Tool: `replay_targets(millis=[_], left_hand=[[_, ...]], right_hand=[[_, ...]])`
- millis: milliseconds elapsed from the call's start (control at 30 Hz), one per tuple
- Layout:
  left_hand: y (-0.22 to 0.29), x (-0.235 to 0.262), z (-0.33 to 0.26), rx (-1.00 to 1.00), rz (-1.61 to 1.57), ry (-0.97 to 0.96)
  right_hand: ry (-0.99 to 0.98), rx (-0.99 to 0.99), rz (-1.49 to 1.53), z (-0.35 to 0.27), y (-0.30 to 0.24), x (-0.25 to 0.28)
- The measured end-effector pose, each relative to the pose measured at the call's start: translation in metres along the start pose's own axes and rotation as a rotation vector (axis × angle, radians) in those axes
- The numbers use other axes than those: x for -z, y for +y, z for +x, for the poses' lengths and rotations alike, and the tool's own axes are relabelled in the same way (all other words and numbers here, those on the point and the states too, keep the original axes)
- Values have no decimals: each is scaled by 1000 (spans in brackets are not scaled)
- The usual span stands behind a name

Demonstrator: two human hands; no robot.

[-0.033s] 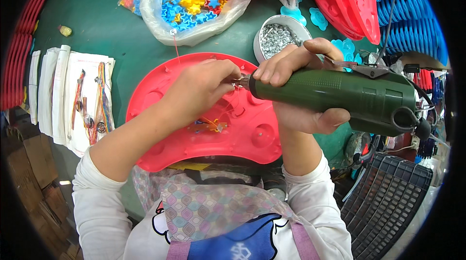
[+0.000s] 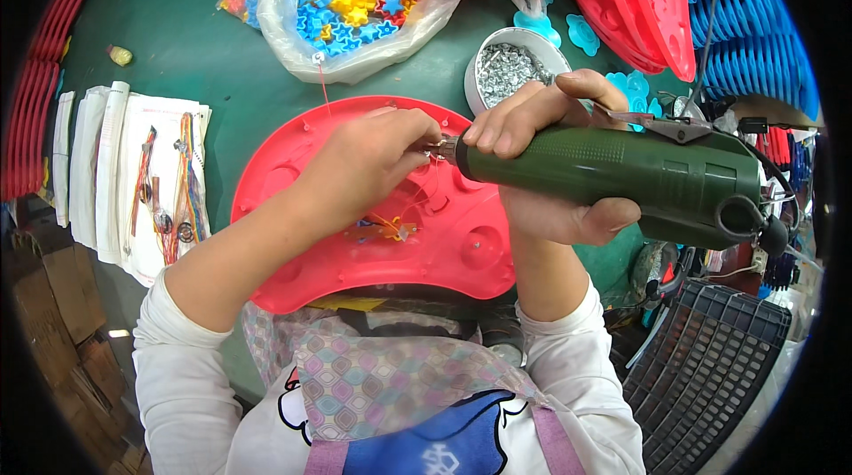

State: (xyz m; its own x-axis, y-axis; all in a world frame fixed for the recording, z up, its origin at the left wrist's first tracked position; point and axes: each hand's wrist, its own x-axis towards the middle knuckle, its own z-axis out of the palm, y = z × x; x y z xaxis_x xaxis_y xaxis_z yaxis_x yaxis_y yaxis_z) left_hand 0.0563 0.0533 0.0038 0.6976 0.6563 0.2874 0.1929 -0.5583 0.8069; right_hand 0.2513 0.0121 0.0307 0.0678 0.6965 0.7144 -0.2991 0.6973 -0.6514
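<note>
Bowl (image 2: pixel 471 85), probably of screws (image 2: pixel 508 74), behind panel (image 2: pixel 426 269).

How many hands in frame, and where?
2. The left hand is over the red plastic panel, close to the tip of the green power tool; the right hand grips that tool's body. No other hands show.

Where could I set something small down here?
The green tabletop looks bare between the white papers, the star-filled bag and the red panel. The right side is crowded: the right hand holds a green power tool near a tub of metal pieces.
</note>
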Motion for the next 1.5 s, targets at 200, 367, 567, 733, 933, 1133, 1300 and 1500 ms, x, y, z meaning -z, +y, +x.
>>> replay_targets(millis=[200, 367, 567, 733, 933, 1133, 1300, 1500], left_hand=[[-1, -3, -3, -68, 29, 28], [-2, -3, -4, -135, 115, 25], [-1, -6, -9, -127, 194, 139], [-17, -15, -10, -6, 176, 79], [-21, -21, -11, -40, 191, 135], [-23, -23, -10, -62, 197, 168], [-21, -24, -10, -80, 206, 145], [-16, 6, -11, 103, 17, 67]], right_hand=[[12, -2, -23, 0, -4, -2], [40, -10, 12, -1, -4, -7], [170, -116, -58, -9, -8, -11], [190, -186, -190, -13, -5, -8], [176, -203, -187, -17, 4, -5], [-18, -271, -263, -1, -1, -4], [157, -310, -210, -3, -12, -14], [523, -206, -386, -35, -90, 39]])
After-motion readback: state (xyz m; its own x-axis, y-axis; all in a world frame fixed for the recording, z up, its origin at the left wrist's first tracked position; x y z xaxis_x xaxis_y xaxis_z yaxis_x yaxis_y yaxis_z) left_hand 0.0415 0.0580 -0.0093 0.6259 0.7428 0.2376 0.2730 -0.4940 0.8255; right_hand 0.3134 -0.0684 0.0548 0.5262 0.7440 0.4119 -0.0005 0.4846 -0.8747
